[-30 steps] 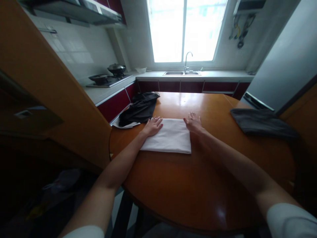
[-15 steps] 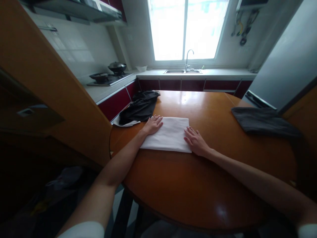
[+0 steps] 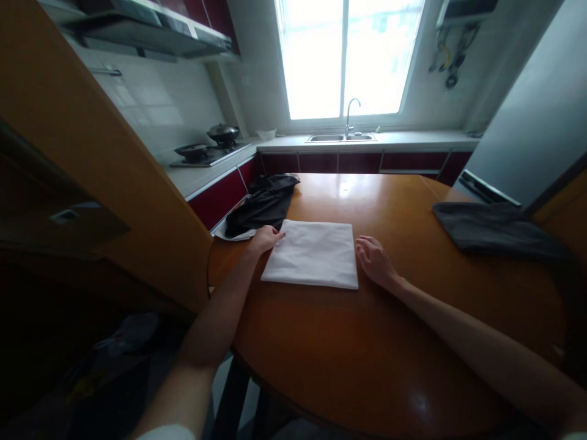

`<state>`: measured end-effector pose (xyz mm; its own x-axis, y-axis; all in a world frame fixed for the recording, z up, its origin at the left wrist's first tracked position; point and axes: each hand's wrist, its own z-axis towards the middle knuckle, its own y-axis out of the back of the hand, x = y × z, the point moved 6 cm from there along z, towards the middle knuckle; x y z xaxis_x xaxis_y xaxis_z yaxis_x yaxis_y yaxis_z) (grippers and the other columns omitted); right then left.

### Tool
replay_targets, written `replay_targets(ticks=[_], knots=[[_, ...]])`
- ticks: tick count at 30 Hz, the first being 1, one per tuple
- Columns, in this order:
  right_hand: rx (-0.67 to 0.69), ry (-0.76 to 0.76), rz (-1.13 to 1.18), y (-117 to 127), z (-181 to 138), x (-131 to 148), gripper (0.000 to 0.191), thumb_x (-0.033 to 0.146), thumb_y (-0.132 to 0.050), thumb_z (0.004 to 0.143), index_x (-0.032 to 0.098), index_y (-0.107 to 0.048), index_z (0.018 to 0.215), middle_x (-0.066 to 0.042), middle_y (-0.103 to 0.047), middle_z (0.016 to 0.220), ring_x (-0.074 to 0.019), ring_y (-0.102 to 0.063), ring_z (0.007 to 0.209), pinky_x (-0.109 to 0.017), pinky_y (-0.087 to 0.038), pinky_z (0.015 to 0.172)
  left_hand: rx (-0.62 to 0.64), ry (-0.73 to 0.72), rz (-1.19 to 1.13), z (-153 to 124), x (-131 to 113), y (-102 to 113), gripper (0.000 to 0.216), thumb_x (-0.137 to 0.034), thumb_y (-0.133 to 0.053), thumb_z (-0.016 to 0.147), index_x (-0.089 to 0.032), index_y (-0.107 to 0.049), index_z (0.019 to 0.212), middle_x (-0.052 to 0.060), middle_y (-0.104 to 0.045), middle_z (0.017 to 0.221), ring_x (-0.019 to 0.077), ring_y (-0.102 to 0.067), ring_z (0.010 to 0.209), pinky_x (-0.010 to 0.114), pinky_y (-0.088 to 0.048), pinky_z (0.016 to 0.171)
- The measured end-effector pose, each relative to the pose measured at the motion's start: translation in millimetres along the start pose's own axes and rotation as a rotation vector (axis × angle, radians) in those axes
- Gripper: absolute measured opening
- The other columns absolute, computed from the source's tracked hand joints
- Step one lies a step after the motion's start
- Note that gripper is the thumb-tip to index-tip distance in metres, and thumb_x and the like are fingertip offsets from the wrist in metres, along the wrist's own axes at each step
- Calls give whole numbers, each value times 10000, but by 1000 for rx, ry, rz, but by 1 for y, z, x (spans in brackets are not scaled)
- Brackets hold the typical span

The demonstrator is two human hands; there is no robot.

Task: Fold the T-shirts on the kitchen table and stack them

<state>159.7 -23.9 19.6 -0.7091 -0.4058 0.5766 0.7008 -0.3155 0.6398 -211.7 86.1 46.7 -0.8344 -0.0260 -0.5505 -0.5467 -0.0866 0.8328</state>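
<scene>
A white cloth (image 3: 314,253), folded into a flat rectangle, lies on the round-edged wooden table (image 3: 348,342). My left hand (image 3: 266,238) is at its left edge, fingers curled in and thumb on the cloth's border, gripping it. Beside the right edge rests my right hand (image 3: 376,260), its fingers loosely bent and apart from the cloth, with nothing held.
Dark clothing (image 3: 261,205) with some white fabric under it is heaped at the table's left edge. A folded dark grey garment (image 3: 495,226) lies at the right. Behind are a counter with a sink (image 3: 342,138), a stove with pans (image 3: 208,153) and a fridge (image 3: 527,122).
My left hand has slid off the cloth's top to its left edge and its fingers have curled. My right hand has drawn off the right edge to the table beside it.
</scene>
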Motion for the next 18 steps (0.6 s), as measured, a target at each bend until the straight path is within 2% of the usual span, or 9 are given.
replay_targets(ticks=[3, 10, 15, 18], knots=[[0, 7, 12, 0, 0, 1, 364, 370, -425, 988, 192, -713, 1121, -153, -627, 1291, -302, -574, 1223, -483, -459, 1073, 44, 30, -47, 3, 4, -11, 281, -425, -810, 703, -175, -711, 625, 73, -696, 637, 238, -669, 669, 265, -416, 573], [21, -7, 29, 1, 0, 0, 337, 352, -446, 976, 195, -726, 1077, -147, -641, 1263, -295, -578, 1195, -472, -454, 1056, 99, 66, -251, 7, 7, -21, 275, -371, -848, 627, -149, -700, 692, 54, -701, 676, 186, -615, 591, 244, -410, 512], [9, -12, -3, -2, 0, 5, 306, 321, -459, 963, 191, -723, 1043, -131, -690, 1172, -280, -594, 1131, -438, -462, 1021, 26, 31, -392, 6, -1, -22, 311, -291, -821, 633, -140, -674, 862, 45, -709, 815, 172, -638, 691, 213, -453, 558], [30, -11, -10, -5, 0, 9, 287, 300, -472, 954, 189, -720, 1043, -126, -705, 1149, -274, -604, 1100, -425, -466, 1003, -7, 25, -467, 2, -7, -24, 495, -277, -772, 700, -138, -629, 1152, 61, -720, 928, 162, -660, 730, 210, -489, 595]])
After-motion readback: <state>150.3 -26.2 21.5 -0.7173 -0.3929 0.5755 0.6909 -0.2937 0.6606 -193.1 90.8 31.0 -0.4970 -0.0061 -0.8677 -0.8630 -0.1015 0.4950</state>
